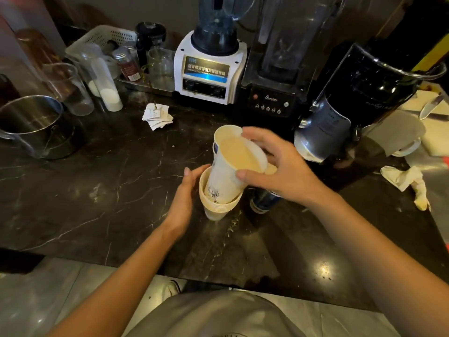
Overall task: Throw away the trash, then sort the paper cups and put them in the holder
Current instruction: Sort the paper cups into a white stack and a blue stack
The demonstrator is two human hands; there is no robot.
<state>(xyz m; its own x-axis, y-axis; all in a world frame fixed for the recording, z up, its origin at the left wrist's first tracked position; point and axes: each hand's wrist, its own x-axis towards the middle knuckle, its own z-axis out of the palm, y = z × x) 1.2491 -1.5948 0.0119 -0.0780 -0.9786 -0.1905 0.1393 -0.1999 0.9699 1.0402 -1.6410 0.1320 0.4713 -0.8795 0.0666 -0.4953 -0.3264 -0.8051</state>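
Note:
A stack of several small cream paper cups [216, 207] stands on the dark marble counter [97, 186]. My left hand [184, 198] cups its left side. My right hand [279, 164] grips the rim of a tall white printed paper cup [226, 176], tilted, its base sitting inside the small stack. Another tall cup's rim [224, 133] shows just behind it. A dark blue cup [263, 203] stands under my right wrist. Crumpled paper slips [157, 116] lie on the counter further back.
Two blenders [210, 66] and a black grinder [345, 110] line the back. A steel pot [36, 127], glass jars [73, 88] and a clear tube of cups [107, 86] stand at left. A crumpled rag [408, 181] and a knife [430, 108] lie at right.

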